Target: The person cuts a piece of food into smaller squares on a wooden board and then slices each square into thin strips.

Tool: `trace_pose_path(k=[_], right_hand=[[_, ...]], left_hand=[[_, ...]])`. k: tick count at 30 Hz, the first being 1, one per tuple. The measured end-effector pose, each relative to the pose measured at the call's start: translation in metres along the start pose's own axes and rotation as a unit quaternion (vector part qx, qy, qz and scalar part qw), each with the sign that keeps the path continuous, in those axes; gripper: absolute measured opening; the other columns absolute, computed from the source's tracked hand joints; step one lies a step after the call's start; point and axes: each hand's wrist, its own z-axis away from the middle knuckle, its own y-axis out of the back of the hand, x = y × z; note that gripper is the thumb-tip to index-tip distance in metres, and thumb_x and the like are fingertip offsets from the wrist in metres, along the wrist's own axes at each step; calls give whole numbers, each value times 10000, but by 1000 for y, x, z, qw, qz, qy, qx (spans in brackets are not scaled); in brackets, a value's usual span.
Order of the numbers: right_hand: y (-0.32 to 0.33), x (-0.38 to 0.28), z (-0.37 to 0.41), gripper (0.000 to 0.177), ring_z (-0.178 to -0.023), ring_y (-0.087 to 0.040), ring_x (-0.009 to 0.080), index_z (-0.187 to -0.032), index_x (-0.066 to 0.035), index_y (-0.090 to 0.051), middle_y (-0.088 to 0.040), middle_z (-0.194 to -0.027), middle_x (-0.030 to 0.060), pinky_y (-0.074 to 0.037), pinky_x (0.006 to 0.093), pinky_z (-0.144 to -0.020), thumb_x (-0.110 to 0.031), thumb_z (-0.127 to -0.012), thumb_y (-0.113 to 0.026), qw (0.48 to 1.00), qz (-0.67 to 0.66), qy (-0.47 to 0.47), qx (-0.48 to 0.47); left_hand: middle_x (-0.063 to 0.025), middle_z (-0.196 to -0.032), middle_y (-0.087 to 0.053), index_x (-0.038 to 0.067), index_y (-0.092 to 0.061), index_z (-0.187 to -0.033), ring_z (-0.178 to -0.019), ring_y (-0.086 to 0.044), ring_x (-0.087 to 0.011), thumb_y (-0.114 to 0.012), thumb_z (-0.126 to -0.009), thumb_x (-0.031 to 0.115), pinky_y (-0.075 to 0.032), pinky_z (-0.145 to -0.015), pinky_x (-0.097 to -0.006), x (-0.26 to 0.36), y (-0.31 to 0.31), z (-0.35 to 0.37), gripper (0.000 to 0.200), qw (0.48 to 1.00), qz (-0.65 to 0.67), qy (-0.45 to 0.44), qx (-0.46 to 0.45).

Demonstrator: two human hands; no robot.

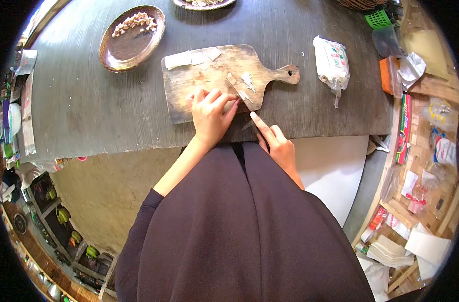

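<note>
A wooden cutting board (204, 80) with a handle lies near the table's front edge. My right hand (279, 148) grips a knife (245, 101), its forefinger stretched along the top and its blade angled over the board's right part. Close to the blade, my left hand (212, 113) rests on the board with bent fingers pressed together; whatever lies under them is hidden. Thin pale strips (247, 83) of cut food lie right of the blade. Flat white pieces (179, 59) sit along the board's upper left edge.
A brown plate (126, 55) with small diced pieces (135, 23) stands at the upper left. Another plate (204, 6) is cut off at the top. To the right lies a white plastic packet (332, 65). Bags and boxes, including a red-green box (404, 128), line the right side.
</note>
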Motion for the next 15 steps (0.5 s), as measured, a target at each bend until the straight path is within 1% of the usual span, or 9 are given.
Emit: trace_pose_path(k=[6, 8, 12, 14, 15], right_hand=[[2, -1, -6, 619, -683, -635, 360, -1498, -351, -538, -567, -857, 110, -523, 467, -647, -128, -939, -683, 1000, -24, 3, 9], [0, 1, -6, 620, -614, -641, 332, -1498, -386, -520, -562, -869, 83, -543, 451, -565, -184, -937, -691, 999, 12, 29, 32], [4, -4, -2, 620, -607, -641, 325, -1496, -393, -522, -558, -861, 80, -544, 446, -560, -188, -937, -692, 1000, 2, 22, 21], [2, -3, 0, 634, -687, -639, 367, -1500, -368, -527, -566, -863, 107, -529, 470, -647, -127, -935, -684, 1000, 1, -2, 0], [-1, -2, -1, 634, -687, -639, 367, -1500, -368, -527, -566, -863, 107, -529, 470, -647, -127, -935, -684, 1000, 1, -2, -1]], left_hand=[[37, -784, -617, 221, -762, -863, -899, -553, -235, -831, -767, 255, -333, -904, -453, 1, -1, 0, 123, 1000, -1, -1, 4], [40, -781, -618, 223, -762, -862, -901, -553, -234, -831, -764, 254, -333, -904, -452, 1, 0, 0, 124, 1000, -2, -2, 9], [44, -783, -621, 223, -762, -864, -918, -556, -227, -832, -759, 253, -331, -908, -451, 1, 1, 1, 130, 1000, -7, 1, 4], [44, -784, -622, 223, -762, -865, -924, -557, -226, -832, -758, 252, -331, -908, -452, 1, 0, 2, 130, 1000, -5, 2, 4], [42, -783, -622, 220, -762, -866, -925, -558, -227, -831, -760, 250, -331, -907, -454, 1, 1, 2, 130, 1000, -4, 0, 4]])
